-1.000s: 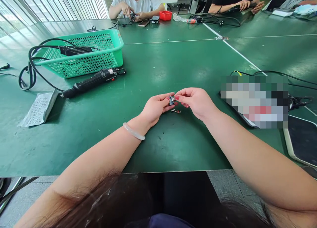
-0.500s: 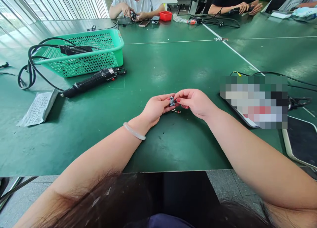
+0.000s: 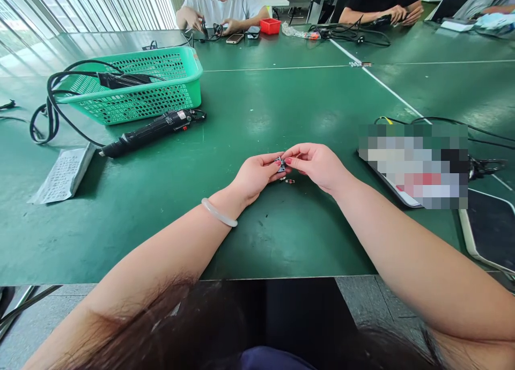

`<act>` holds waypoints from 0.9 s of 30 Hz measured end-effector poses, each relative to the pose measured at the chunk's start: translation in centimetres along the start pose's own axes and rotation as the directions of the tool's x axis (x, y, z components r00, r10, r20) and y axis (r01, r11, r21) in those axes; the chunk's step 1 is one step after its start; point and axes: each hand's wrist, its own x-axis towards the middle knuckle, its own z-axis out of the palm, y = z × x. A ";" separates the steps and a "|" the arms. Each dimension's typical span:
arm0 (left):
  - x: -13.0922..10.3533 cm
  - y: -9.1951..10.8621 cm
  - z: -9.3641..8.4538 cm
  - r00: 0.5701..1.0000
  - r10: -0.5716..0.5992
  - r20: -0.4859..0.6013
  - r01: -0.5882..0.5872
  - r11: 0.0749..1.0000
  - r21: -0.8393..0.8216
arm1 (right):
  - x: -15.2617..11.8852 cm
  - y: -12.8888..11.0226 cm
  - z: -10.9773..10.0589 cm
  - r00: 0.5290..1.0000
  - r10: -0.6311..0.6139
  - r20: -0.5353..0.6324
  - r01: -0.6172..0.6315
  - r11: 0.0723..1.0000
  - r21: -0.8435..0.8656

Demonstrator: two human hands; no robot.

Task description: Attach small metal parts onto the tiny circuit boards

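Between my fingertips, above the green table [image 3: 161,220], is a small dark and silvery part [image 3: 281,165]. My left hand [image 3: 254,178] is closed on it, thumb on top and fingers beneath. My right hand [image 3: 317,165] has its thumb and forefinger pinched together at the part's upper right side; whether they grip the part itself or a smaller piece is too small to tell. Just below my fingers, a tiny red and metallic piece [image 3: 289,182] lies on the table.
A green basket [image 3: 153,99] with a black adapter stands at the left, a corded black tool [image 3: 153,133] before it, and a folded paper [image 3: 62,174] nearby. A blurred flat item [image 3: 414,169] and a phone [image 3: 488,225] lie right. People sit across the table.
My right fingertips have shifted slightly left, closer over the small part, which now looks a little turned. Across the table, a person's hands have moved apart.
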 end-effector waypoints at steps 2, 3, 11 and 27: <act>0.0 0.0 0.1 1.000 -0.001 -0.011 0.001 1.000 0.016 | 0.0 0.0 0.0 1.000 0.007 -0.016 -0.008 0.999 -0.031; -0.1 0.1 0.2 1.000 -0.002 -0.020 0.002 1.000 0.023 | 0.0 0.0 0.0 1.000 0.013 -0.028 -0.014 0.999 -0.047; -0.1 0.2 0.2 0.997 -0.018 -0.076 0.019 1.000 0.010 | 0.0 0.3 0.1 0.997 0.022 -0.068 -0.029 0.994 -0.107; -0.1 0.2 0.1 0.997 -0.014 -0.071 0.016 0.999 0.032 | -0.2 -0.4 -0.3 0.994 0.023 -0.104 -0.043 0.978 -0.202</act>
